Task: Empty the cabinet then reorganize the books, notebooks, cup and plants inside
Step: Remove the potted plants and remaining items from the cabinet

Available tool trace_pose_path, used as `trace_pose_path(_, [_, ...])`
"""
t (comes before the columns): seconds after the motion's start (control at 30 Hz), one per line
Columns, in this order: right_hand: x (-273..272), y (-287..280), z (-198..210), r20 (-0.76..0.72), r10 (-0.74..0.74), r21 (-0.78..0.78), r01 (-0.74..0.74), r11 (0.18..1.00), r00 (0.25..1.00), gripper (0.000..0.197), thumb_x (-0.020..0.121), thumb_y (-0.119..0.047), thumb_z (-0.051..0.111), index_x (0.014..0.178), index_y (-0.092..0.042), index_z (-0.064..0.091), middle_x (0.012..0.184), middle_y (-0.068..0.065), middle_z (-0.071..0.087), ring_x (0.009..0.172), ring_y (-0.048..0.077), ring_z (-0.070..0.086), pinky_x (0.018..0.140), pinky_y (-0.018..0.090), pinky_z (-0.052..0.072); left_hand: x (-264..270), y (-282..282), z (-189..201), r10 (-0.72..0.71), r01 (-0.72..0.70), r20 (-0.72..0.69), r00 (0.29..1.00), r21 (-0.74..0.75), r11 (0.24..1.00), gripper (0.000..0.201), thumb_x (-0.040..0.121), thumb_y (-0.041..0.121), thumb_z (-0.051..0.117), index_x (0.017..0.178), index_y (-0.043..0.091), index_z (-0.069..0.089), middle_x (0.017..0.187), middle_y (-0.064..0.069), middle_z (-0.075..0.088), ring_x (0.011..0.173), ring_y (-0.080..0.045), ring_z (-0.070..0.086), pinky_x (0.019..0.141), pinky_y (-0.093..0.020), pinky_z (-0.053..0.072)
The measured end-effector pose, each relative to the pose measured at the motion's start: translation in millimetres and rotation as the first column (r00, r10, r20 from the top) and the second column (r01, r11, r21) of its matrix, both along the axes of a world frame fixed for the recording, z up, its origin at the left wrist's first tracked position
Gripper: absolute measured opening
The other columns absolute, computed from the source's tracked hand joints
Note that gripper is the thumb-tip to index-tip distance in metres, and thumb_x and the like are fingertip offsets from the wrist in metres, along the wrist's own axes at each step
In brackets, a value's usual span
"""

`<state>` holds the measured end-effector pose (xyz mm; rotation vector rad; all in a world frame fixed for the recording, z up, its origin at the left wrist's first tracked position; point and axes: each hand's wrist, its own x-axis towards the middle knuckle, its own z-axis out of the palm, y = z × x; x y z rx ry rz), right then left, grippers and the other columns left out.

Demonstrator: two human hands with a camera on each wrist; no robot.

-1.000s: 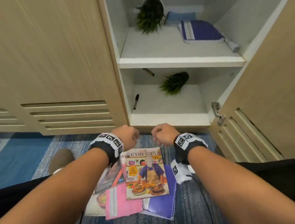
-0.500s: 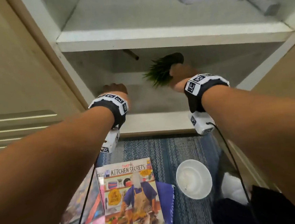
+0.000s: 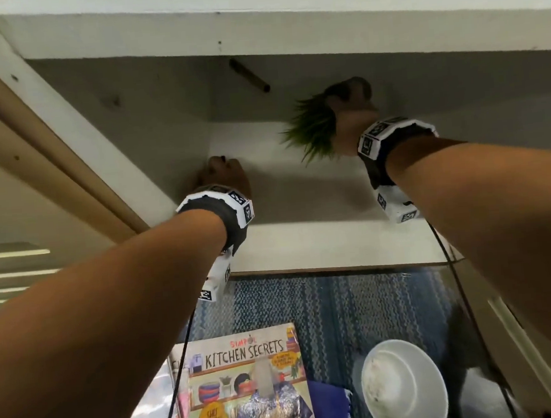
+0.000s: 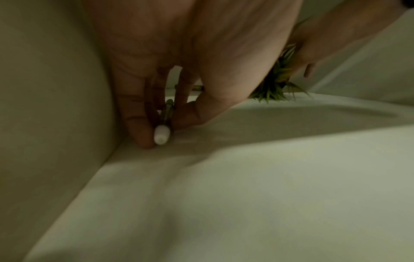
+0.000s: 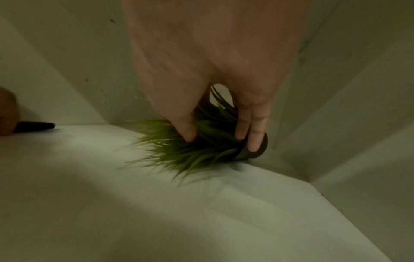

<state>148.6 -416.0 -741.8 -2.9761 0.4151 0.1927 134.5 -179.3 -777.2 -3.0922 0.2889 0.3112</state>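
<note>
Both hands are inside the cabinet's bottom compartment (image 3: 319,235). A small green plant (image 3: 311,133) in a dark pot (image 5: 257,150) lies on its side near the back right corner. My right hand (image 5: 219,138) grips it, thumb in the leaves and fingers on the pot rim. By the left wall my left hand (image 4: 161,127) pinches a pen (image 4: 161,136) with a white end against the shelf floor. The pen's dark tip (image 5: 36,126) shows in the right wrist view. On the rug lie the "Kitchen Secrets" book (image 3: 248,385) on other books, and a white cup (image 3: 403,386).
A brown pencil-like stick (image 3: 250,75) lies at the back of the compartment. The shelf above (image 3: 285,13) overhangs both hands. The open cabinet door (image 3: 525,337) stands at the right. A blue striped rug (image 3: 341,306) covers the floor in front.
Both hands went from above the books on the rug into the bottom compartment. The right hand took hold of the fallen plant; the left hand closed on the pen by the left wall.
</note>
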Motion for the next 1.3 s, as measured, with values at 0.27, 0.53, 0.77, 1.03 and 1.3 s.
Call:
trace_pose_path(0.27, [-22, 36, 28, 0.067, 0.193, -0.268, -0.169, 0.949, 0.979, 0.085, 0.082, -0.084, 0.036, 0.153, -0.037, 0.028, 0.151, 0.018, 0.036, 0.132, 0.044, 0.043, 0.114, 0.058, 0.026, -19, -5, 20, -0.094, 0.094, -0.007, 0.996, 0.136, 0.986, 0.050, 0.093, 0.014, 0.058, 0.135, -0.005, 0.037, 0.136, -0.022, 0.040, 0.124, -0.035, 0.046, 0.095, -0.036, 0.042])
trace_pose_path(0.53, [-15, 33, 26, 0.012, 0.115, 0.046, -0.115, 0.992, 0.993, 0.075, 0.083, -0.043, 0.053, 0.151, -0.045, 0.020, 0.157, 0.006, 0.033, 0.142, 0.038, 0.035, 0.115, 0.053, 0.033, -46, -5, 20, 0.015, -0.038, -0.276, 0.961, -0.078, 0.996, 0.109, 0.061, 0.006, 0.078, 0.144, 0.023, 0.010, 0.139, -0.017, 0.031, 0.114, -0.049, 0.054, 0.090, -0.055, 0.048])
trace_pose_path(0.77, [-36, 42, 25, -0.084, 0.128, -0.159, -0.141, 0.977, 0.988, 0.098, 0.072, -0.033, 0.078, 0.151, -0.041, 0.019, 0.152, 0.016, 0.019, 0.136, 0.054, 0.027, 0.105, 0.060, 0.044, -87, 6, 44, 0.004, -0.103, -0.237, 0.971, -0.405, 0.909, 0.072, 0.084, 0.006, 0.055, 0.143, 0.016, 0.014, 0.113, -0.010, 0.047, 0.095, -0.037, 0.057, 0.073, -0.037, 0.041])
trace_pose_path(1.03, [-89, 60, 33, 0.033, 0.200, -0.340, -0.177, 0.923, 0.979, 0.045, 0.099, -0.029, 0.052, 0.142, -0.020, 0.046, 0.142, 0.017, 0.044, 0.122, 0.044, 0.049, 0.090, 0.051, 0.050, -149, 59, 81, -0.055, -0.117, -0.319, 0.946, -0.495, 0.861, 0.043, 0.089, 0.017, 0.052, 0.129, 0.021, 0.037, 0.108, -0.015, 0.063, 0.084, -0.036, 0.067, 0.072, -0.044, 0.059])
trace_pose_path(1.3, [-194, 128, 40, 0.433, -0.050, 0.245, -0.064, 0.967, 0.900, 0.032, 0.092, -0.026, 0.063, 0.120, -0.011, 0.061, 0.117, 0.017, 0.063, 0.104, 0.039, 0.061, 0.076, 0.036, 0.047, -215, 118, 64, 0.001, -0.143, -0.426, 0.905, -0.303, 0.942, 0.023, 0.081, 0.012, 0.059, 0.103, 0.017, 0.059, 0.100, -0.008, 0.066, 0.083, -0.028, 0.065, 0.062, -0.030, 0.053])
